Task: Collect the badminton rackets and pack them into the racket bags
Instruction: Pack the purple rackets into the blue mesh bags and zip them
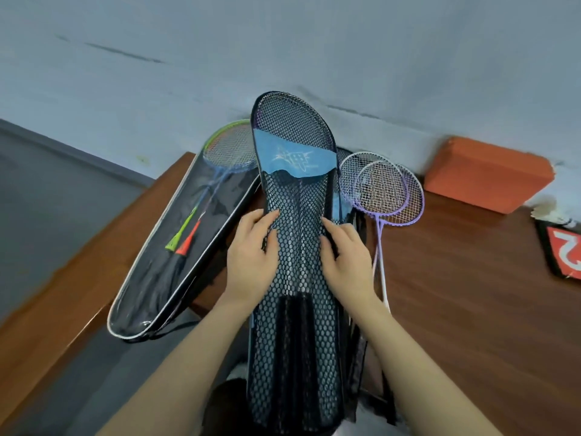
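Head view: a long black mesh racket bag (295, 278) with a blue logo panel is held upright in the middle of the picture, its rounded top toward the grey wall (283, 42). The bag is gripped on both sides at mid-length. The left hand (251, 250) is placed on the bag's left edge, its fingers curled over the mesh and the thumb laid against the front. The right hand (344, 256) is set on the right edge at about the same height, fingers bent onto the netting and pinching its border. Through the mesh, above both hands, a purple racket frame and thin shafts can be made out; dark handle grips are seen inside the bag below the hands.

To the left of the left hand, an open black racket bag with white piping (151, 278) is laid on the brown wooden table (471, 294), its lower end hanging past the table edge. Inside it, two rackets are lain together, one with a green frame and green cone (176, 239), one with an orange cone (188, 240).

To the right of the right hand, a white racket (352, 171) and a purple racket (390, 193) are lain overlapping on the table, heads toward the wall, shafts running back beside the right wrist.

Farther right, an orange block (487, 174) is set against the wall, and a red and black item (562, 250) is cut off by the picture's edge.
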Available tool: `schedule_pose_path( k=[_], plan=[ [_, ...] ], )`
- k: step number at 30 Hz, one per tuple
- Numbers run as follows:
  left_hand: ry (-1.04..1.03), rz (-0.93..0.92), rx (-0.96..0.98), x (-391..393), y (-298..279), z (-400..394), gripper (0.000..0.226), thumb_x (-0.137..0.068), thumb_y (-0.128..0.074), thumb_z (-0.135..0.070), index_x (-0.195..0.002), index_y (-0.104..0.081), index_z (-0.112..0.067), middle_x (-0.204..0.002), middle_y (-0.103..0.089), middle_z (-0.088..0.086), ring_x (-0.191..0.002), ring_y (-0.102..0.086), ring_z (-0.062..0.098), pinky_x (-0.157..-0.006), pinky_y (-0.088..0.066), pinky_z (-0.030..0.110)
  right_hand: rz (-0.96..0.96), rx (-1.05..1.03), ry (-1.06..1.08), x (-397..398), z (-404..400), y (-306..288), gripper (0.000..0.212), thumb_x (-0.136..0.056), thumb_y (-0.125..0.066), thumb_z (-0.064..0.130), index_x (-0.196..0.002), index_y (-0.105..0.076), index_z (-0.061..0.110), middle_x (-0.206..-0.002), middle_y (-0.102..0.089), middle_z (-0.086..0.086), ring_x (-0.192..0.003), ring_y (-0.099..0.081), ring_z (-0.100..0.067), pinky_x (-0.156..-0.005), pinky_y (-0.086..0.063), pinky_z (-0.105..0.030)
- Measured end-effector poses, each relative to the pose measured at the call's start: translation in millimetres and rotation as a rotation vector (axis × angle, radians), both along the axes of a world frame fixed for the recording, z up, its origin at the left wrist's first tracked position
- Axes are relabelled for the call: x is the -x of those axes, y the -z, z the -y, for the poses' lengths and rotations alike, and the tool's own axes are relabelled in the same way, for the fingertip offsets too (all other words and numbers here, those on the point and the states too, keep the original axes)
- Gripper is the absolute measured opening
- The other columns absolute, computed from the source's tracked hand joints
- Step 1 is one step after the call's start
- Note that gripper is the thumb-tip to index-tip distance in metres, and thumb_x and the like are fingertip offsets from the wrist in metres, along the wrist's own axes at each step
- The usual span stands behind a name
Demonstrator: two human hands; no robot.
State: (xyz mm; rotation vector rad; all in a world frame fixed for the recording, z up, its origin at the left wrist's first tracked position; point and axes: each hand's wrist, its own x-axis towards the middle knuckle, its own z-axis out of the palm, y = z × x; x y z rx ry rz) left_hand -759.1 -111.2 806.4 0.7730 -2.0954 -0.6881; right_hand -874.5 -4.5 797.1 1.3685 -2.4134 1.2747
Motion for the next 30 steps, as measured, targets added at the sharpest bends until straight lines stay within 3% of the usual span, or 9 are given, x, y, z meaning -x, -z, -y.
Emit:
schedule_pose_path(
  k=[3,6,9,11,13,22,30],
  plan=[
    [0.026,0.009,0.0,-6,-8,31,0.033,-0.088,-0.055,-0.004,-0.121,-0.059,-0.008,-0.116,-0.053,0.006,-0.103,-0.04,-0.006,-0.089,-0.028,-0.001,-0.027,0.02,0.009,-11,27,-8,0.034,-0.091,-0.05,0.014,-0.123,-0.057,0.003,-0.093,-0.059,-0.007,-0.073,-0.05,-0.009,-0.059,-0.035,-0.018],
    [0.073,0.016,-0.038,-8,-8,69,0.034,-0.089,-0.054,-0.006,-0.122,-0.058,-0.013,-0.117,-0.052,0.002,-0.093,-0.048,0.002,-0.079,-0.037,0.011,-0.044,-0.009,0.041,-18,61,-9,0.033,-0.092,-0.052,0.012,-0.123,-0.058,0.003,-0.096,-0.06,-0.006,-0.072,-0.054,-0.012,-0.06,-0.035,-0.016],
    [0.145,0.052,-0.073,-14,-1,110,0.034,-0.09,-0.053,-0.008,-0.124,-0.056,-0.014,-0.117,-0.051,-0.001,-0.086,-0.049,0.006,-0.075,-0.034,0.011,-0.016,-0.036,0.107,-29,96,-2,0.031,-0.092,-0.053,0.009,-0.122,-0.059,0.003,-0.095,-0.059,-0.007,-0.072,-0.049,-0.01,-0.062,-0.031,-0.015],
    [0.177,0.075,-0.1,-21,6,139,0.034,-0.09,-0.053,-0.007,-0.124,-0.056,-0.013,-0.118,-0.051,0.001,-0.085,-0.051,0.011,-0.076,-0.035,0.012,0.018,-0.06,0.148,-39,119,3,0.031,-0.093,-0.053,0.009,-0.122,-0.059,0.004,-0.096,-0.06,-0.007,-0.074,-0.051,-0.011,-0.063,-0.033,-0.016],
    [0.181,0.079,-0.109,-30,12,165,0.034,-0.089,-0.054,-0.006,-0.122,-0.058,-0.011,-0.117,-0.052,0.003,-0.079,-0.049,0.006,-0.077,-0.037,0.014,0.028,-0.079,0.182,-50,142,10,0.03,-0.093,-0.053,0.01,-0.122,-0.059,0.006,-0.098,-0.061,-0.006,-0.082,-0.056,-0.015,-0.067,-0.04,-0.02],
    [0.215,0.068,-0.116,-71,33,248,0.033,-0.086,-0.057,0.0,-0.119,-0.059,-0.003,-0.109,-0.054,0.004,-0.087,-0.041,-0.007,-0.078,-0.031,-0.004,-0.002,-0.116,0.237,-99,220,30,0.033,-0.092,-0.048,0.02,-0.119,-0.061,0.007,-0.096,-0.061,-0.002,-0.074,-0.058,-0.012,-0.058,-0.049,-0.025],
    [0.095,0.152,-0.273,-88,72,284,0.035,-0.087,-0.056,0.002,-0.122,-0.055,0.002,-0.113,-0.054,0.016,-0.086,-0.043,0.001,-0.076,-0.029,-0.004,0.185,-0.302,0.198,-108,249,62,0.034,-0.096,-0.046,0.016,-0.13,-0.053,0.014,-0.105,-0.053,-0.004,-0.083,-0.058,-0.022,-0.066,-0.051,-0.037]
  ],
)
